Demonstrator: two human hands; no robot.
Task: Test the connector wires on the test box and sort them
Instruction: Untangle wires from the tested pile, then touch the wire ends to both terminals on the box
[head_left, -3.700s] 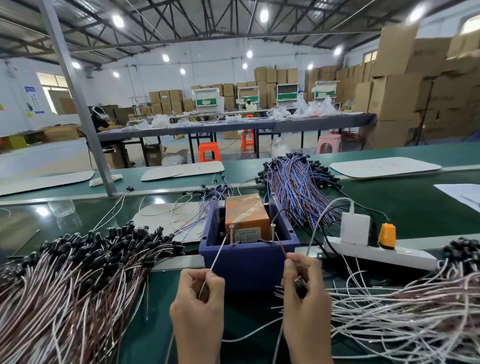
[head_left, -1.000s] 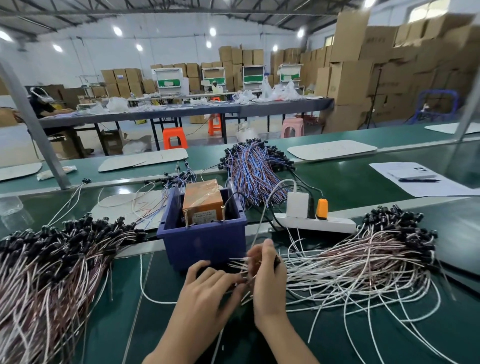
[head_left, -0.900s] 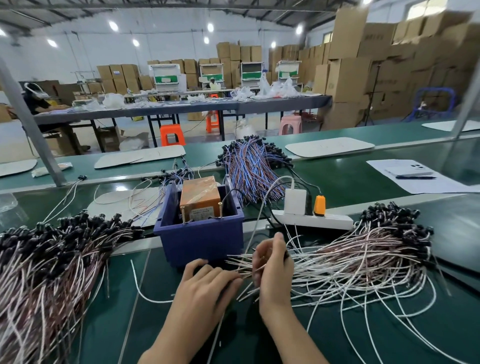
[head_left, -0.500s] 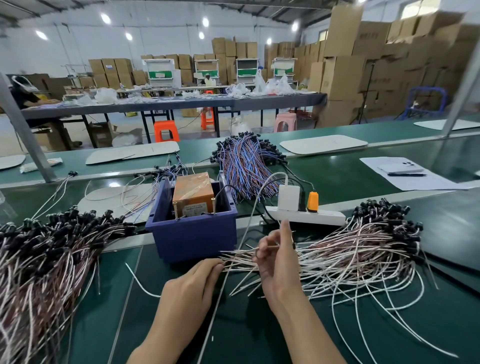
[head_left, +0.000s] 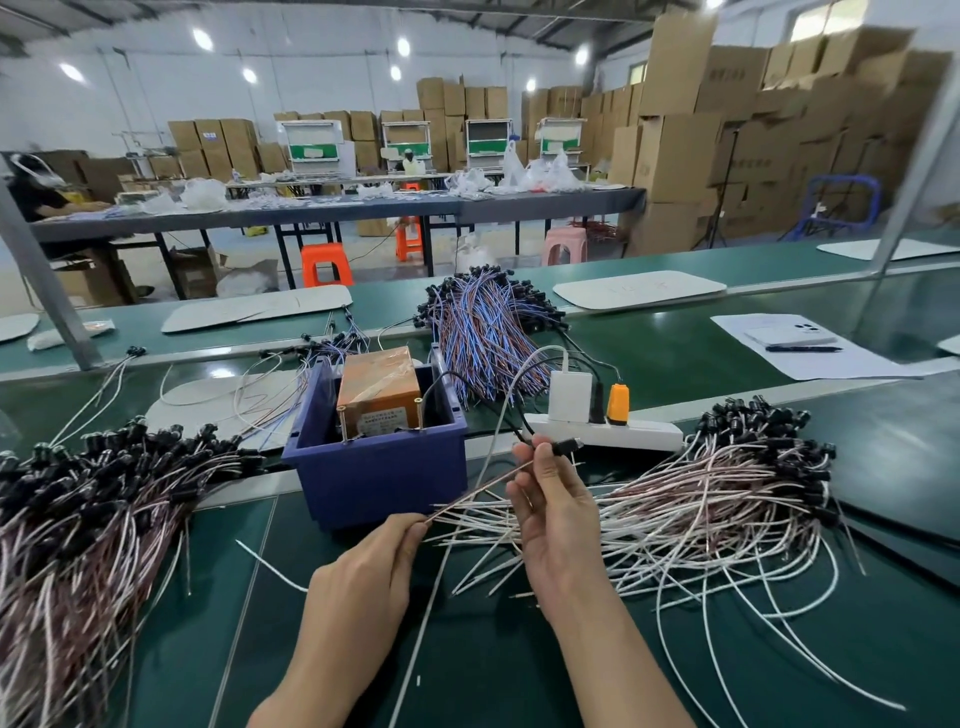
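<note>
At the far left a big heap of pink-and-white wires (head_left: 78, 530) with black connectors lies on the green belt (head_left: 493, 665). Next to it stands a blue plastic bin (head_left: 374, 473), and inside it sits the orange test box (head_left: 379, 392), wrapped in clear tape. Two brass posts (head_left: 343, 427) rise at its front corners. A pale label on the box's front face carries small print, too fine to read.

In front of the bin, the left hand (head_left: 363, 577) pinches the bare tip of one connector wire (head_left: 478, 489) between thumb and fingertips. That wire runs up and to the right, clear of the belt, to the right hand (head_left: 556, 514). The right hand is raised with its palm towards the camera. It seems to grip the wire's black connector (head_left: 565, 446) at the fingertips, though the exact hold is hard to make out.

Behind the hands a bundle of blue and red wires (head_left: 488, 338) fans out on the belt. Just right of the bin is a white power strip (head_left: 639, 435) with a white charger (head_left: 570, 397) and an orange plug (head_left: 618, 400) in it. Further right spreads a second heap of white wires (head_left: 727, 499), loose ends towards the hands, connectors away. Beyond that lie sheets of paper (head_left: 852, 364) with a pen (head_left: 802, 349) on top. The print on the stacked cardboard cartons (head_left: 685, 150) at the back is blurred.
</note>
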